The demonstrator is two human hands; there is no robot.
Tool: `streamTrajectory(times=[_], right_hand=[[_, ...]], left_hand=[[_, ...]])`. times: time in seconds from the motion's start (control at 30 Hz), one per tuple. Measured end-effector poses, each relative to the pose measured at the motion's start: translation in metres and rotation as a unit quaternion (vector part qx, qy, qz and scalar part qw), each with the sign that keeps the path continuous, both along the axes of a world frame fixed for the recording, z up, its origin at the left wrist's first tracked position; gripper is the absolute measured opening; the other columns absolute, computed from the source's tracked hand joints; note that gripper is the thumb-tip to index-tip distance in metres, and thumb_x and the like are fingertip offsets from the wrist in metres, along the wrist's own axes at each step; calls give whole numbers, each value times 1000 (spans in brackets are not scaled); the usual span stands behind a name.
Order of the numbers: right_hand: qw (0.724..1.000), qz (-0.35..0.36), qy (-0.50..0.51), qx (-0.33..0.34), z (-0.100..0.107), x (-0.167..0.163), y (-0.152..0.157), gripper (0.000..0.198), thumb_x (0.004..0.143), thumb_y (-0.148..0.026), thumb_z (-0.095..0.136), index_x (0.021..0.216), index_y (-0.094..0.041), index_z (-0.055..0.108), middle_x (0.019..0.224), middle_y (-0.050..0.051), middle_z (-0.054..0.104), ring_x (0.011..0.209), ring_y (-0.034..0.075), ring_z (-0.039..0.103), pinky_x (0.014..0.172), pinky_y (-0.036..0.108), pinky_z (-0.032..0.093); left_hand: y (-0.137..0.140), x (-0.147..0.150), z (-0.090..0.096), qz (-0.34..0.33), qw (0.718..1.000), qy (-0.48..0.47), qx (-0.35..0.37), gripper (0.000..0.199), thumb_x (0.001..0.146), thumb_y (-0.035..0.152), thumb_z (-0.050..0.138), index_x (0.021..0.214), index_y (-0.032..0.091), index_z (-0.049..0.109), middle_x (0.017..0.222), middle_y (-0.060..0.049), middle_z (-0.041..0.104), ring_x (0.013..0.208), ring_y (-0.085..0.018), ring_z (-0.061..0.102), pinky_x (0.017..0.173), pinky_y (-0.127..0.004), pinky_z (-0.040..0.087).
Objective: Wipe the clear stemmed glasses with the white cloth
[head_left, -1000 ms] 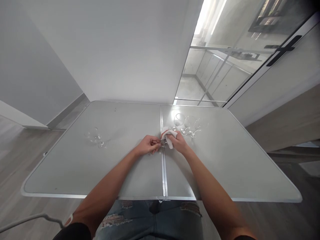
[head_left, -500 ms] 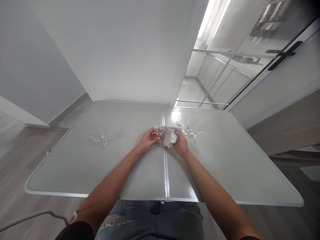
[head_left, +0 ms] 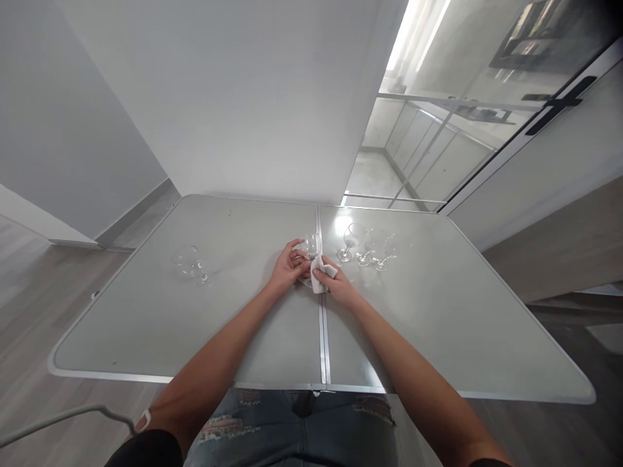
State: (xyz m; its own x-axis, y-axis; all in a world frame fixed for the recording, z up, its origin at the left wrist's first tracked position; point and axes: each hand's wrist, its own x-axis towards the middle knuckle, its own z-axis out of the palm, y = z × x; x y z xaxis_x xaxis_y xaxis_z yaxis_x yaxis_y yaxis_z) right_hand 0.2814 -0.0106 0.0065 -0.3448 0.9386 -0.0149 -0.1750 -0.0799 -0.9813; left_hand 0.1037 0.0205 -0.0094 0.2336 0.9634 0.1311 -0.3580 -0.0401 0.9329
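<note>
Between my hands, over the table's centre seam, is a clear stemmed wine glass (head_left: 310, 244), its bowl toward the far side. My left hand (head_left: 288, 266) grips it from the left, fingers curled around the lower bowl. With my right hand (head_left: 337, 283) I pinch a folded white cloth (head_left: 321, 275), which presses against the glass below its bowl. The cloth and my fingers hide most of the stem; part of the base shows beneath.
Several stemmed glasses (head_left: 354, 237) stand together right of my hands. More clear glassware (head_left: 196, 267) is on the left half of the grey folding table (head_left: 423, 324). A white wall (head_left: 233, 97) rises behind it. A white cable (head_left: 68, 416) runs by my left arm.
My right hand has moved left and bunched the cloth, bringing it from beside the glass onto its lower part. My left hand still holds the glass.
</note>
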Motion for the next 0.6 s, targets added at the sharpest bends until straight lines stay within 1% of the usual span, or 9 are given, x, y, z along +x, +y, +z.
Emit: streamTrajectory(times=[0.1,0.17,0.23,0.3,0.37,0.43,0.47,0.53,0.6], right_hand=[[999,10,11,-31,3,3,0,32,80,-47,77,92,-23,60,78,-3,53,69,12,47,61,24,37],[999,30,15,-43,5,4,-1,32,80,-47,77,92,-22,60,77,-2,54,69,12,47,61,24,37],[997,57,19,-54,6,4,-3,31,81,-45,77,92,-21,62,80,-1,58,69,12,49,61,24,37],[994,72,32,-76,8,5,-4,30,79,-43,78,94,-21,64,82,0,61,70,13,52,61,25,39],[990,64,53,-111,8,7,-4,31,76,-39,81,96,-21,66,82,0,63,71,14,54,63,25,41],[985,40,78,-146,9,8,-2,33,72,-36,83,97,-21,68,81,1,65,73,16,57,65,27,44],[982,24,94,-160,9,8,-1,33,72,-38,83,96,-21,68,81,2,66,74,18,58,66,28,45],[977,-12,127,-172,9,7,1,35,77,-50,77,94,-20,69,82,5,68,76,20,60,69,31,48],[975,-29,140,-171,8,6,3,46,84,-65,63,92,-20,68,84,7,68,78,22,61,70,33,49]], left_hand=[[-1,-1,3,-6,1000,13,-19,71,75,46,84,132,24,47,94,-2,63,77,-16,68,65,-27,59],[-1,-2,4,-4,999,34,-20,71,76,50,82,132,21,49,83,1,62,66,-14,66,58,-25,56],[-1,-3,3,1,998,55,-17,72,78,55,79,133,19,52,71,3,57,55,-11,57,50,-21,48],[-1,-3,1,4,998,67,-18,70,79,59,77,132,17,57,65,5,52,49,-8,48,45,-19,39],[-1,-3,0,-1,998,62,-24,66,78,59,77,127,18,61,66,5,51,49,-6,42,44,-19,32],[-2,-3,1,-11,999,39,-25,60,78,57,79,121,19,61,70,4,51,50,-5,39,45,-19,29],[-2,-3,2,-15,999,26,-22,57,78,55,79,119,20,60,73,4,51,51,-5,38,46,-19,29],[-3,-2,4,-13,1000,1,-8,55,78,51,81,118,22,57,77,4,51,55,-6,40,49,-18,31],[-4,-1,6,3,1000,-11,12,56,77,49,82,120,22,57,80,3,51,60,-7,44,53,-19,35]])
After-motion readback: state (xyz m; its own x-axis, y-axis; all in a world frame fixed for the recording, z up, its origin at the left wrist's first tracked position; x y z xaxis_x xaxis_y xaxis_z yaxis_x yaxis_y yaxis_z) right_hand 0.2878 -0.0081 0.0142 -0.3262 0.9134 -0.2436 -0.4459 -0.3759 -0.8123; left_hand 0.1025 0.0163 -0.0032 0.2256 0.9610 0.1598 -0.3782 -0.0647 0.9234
